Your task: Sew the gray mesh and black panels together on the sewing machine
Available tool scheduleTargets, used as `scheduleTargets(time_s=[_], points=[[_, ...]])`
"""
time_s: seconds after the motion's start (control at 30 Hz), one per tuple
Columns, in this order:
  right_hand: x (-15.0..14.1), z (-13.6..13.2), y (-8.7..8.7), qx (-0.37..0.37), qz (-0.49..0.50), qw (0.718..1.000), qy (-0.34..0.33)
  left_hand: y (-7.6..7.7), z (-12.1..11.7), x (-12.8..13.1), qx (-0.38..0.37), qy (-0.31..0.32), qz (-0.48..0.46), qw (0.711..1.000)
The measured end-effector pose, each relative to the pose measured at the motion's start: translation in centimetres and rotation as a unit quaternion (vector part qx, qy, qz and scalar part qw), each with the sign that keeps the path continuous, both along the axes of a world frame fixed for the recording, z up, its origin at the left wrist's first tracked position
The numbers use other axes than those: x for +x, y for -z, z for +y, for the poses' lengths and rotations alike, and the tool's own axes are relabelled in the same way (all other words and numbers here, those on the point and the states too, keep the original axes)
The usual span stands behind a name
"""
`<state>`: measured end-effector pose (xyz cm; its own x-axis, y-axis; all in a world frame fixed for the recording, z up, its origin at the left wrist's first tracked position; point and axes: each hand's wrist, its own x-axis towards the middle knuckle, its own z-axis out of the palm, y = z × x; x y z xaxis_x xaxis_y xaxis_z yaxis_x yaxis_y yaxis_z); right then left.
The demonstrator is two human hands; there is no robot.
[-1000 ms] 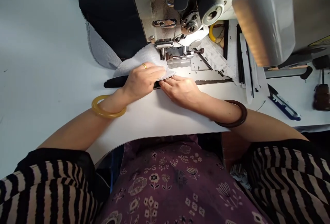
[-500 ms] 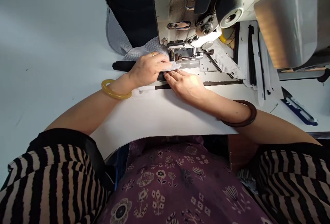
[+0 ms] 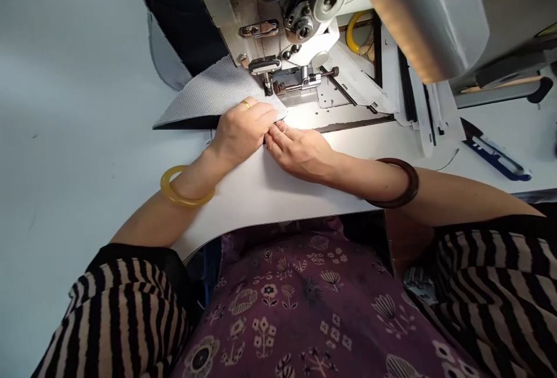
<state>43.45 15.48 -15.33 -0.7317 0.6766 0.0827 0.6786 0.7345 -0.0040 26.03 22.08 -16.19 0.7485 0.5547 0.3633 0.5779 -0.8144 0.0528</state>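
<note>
Grey mesh fabric [image 3: 213, 91] with a dark layer along its lower edge lies at the sewing machine [image 3: 235, 24], reaching in under the needle area. My left hand [image 3: 243, 128], with a ring on one finger, is closed on the fabric's near edge, just in front of the presser foot [image 3: 267, 83]. My right hand [image 3: 300, 151] meets it from the right, its fingertips pinched on the same edge. The fingertips of both hands almost touch, and the bit of cloth between them is mostly hidden.
Black fabric [image 3: 178, 13] lies behind, left of the machine head. Cut mesh and white strips [image 3: 391, 94] are piled on the right. Thread snippers [image 3: 496, 155] with a blue handle rest on the white table [image 3: 87, 105]. A lamp [image 3: 426, 13] overhangs the right side.
The view has shifted, so the machine appears further left. The mesh now lies spread out left of my left hand. Both hands have drawn nearer to me, away from the presser foot.
</note>
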Motion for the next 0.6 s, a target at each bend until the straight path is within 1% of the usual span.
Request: scheduleTargets(time_s=[0.07, 0.13, 0.23, 0.3, 0.4, 0.5, 0.6], points=[[0.0, 0.1, 0.0, -0.004, 0.014, 1.0, 0.011, 0.1, 0.2, -0.3, -0.003, 0.012, -0.037, 0.999], [0.0, 0.2, -0.1, -0.003, 0.018, 1.0, 0.013, 0.1, 0.7, -0.7, 0.012, 0.039, -0.072, 0.997], [0.0, 0.3, -0.7, -0.012, -0.009, 1.0, 0.01, -0.1, 1.3, -1.2, 0.055, 0.087, -0.105, 0.989], [-0.1, 0.3, -1.0, -0.028, -0.029, 0.999, 0.01, -0.2, 1.5, -1.4, 0.067, 0.107, -0.113, 0.986], [0.0, 0.5, -1.3, -0.041, -0.025, 0.999, 0.009, -0.4, 1.5, -1.5, 0.052, 0.118, -0.104, 0.986], [0.5, 0.8, -1.6, -0.056, 0.002, 0.998, 0.01, -0.6, 1.6, -1.7, 0.048, 0.113, -0.053, 0.991], [1.4, 1.1, -1.8, -0.078, 0.013, 0.996, 0.046, -0.6, 1.7, -1.8, 0.071, 0.137, -0.037, 0.987]])
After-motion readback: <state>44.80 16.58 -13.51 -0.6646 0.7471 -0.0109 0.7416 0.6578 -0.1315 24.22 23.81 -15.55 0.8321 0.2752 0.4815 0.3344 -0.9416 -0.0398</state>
